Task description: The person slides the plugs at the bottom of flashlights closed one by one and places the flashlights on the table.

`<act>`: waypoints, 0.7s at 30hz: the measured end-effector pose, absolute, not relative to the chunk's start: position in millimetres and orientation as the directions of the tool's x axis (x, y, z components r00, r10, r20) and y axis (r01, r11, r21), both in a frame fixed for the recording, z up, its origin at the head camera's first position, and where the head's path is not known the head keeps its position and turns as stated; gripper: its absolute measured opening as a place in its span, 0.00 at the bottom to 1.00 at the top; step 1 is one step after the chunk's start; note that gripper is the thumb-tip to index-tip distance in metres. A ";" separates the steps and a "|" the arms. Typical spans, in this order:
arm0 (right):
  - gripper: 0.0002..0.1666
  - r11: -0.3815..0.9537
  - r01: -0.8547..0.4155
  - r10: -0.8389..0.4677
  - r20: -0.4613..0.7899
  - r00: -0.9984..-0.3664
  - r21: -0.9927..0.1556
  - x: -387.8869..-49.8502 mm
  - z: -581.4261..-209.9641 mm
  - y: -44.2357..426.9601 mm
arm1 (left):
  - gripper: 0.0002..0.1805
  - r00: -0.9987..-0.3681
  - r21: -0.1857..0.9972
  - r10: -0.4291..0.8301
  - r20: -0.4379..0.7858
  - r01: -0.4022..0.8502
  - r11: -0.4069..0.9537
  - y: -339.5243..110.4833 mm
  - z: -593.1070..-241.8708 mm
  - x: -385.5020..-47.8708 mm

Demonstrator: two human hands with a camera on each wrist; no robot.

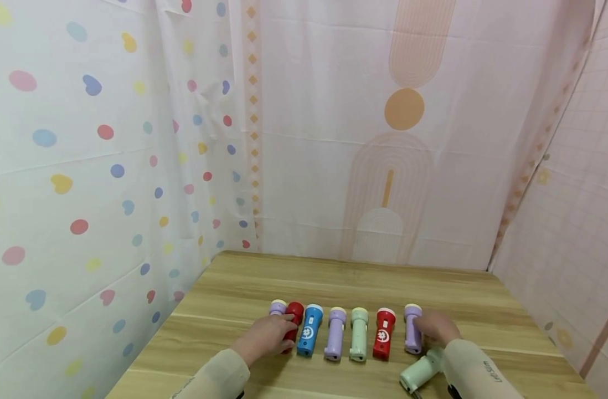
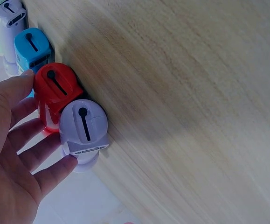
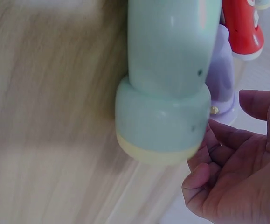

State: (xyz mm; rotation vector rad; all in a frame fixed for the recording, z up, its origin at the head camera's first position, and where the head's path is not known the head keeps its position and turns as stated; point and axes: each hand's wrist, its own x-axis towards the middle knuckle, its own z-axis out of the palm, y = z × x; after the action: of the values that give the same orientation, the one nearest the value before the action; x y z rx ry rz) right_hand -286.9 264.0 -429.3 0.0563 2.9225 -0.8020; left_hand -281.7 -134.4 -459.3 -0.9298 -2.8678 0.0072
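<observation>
Toy flashlights lie in a row. My left hand [image 1: 264, 337] reaches across the leftmost lavender flashlight [image 2: 84, 123] and the red flashlight [image 2: 55, 86] beside it. Its thumb touches the red one and its little finger the lavender one, the fingers mostly extended. At the row's right end, my right hand [image 1: 437, 326] is against another lavender flashlight [image 1: 412, 330]. Its thumb stands apart and some fingers are bent, with no grip seen. A pale green flashlight [image 1: 420, 372] lies slanted below the right wrist and looms large in the right wrist view.
Between the hands lie a blue flashlight [image 1: 310, 331], a lavender flashlight [image 1: 335, 333], a green flashlight [image 1: 359, 334] and a second red flashlight [image 1: 384, 333]. They rest on a wooden table [image 1: 354, 277]. Patterned curtains [image 1: 304, 166] enclose its back and sides.
</observation>
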 end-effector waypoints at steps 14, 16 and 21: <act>0.22 0.887 0.074 0.029 -0.105 -0.994 -0.456 -277.1 -403.2 270.7 | 0.18 -0.824 -0.026 0.561 0.086 0.561 0.828 -135.9 -456.7 -280.1; 0.23 0.894 0.077 0.029 -0.114 -0.993 -0.441 -274.7 -401.2 271.4 | 0.18 -0.824 -0.026 0.560 0.083 0.560 0.828 -135.8 -456.4 -280.0; 0.24 0.938 0.114 0.054 -0.187 -0.981 -0.328 -272.5 -397.6 271.0 | 0.18 -0.825 -0.032 0.559 0.079 0.559 0.829 -135.9 -455.9 -279.5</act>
State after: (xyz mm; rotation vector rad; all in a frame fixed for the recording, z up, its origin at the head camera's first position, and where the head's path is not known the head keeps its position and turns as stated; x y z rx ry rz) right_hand -272.5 271.0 -397.6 0.1276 2.9183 -0.5097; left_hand -279.5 -135.9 -455.9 -0.8952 -2.9225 0.0114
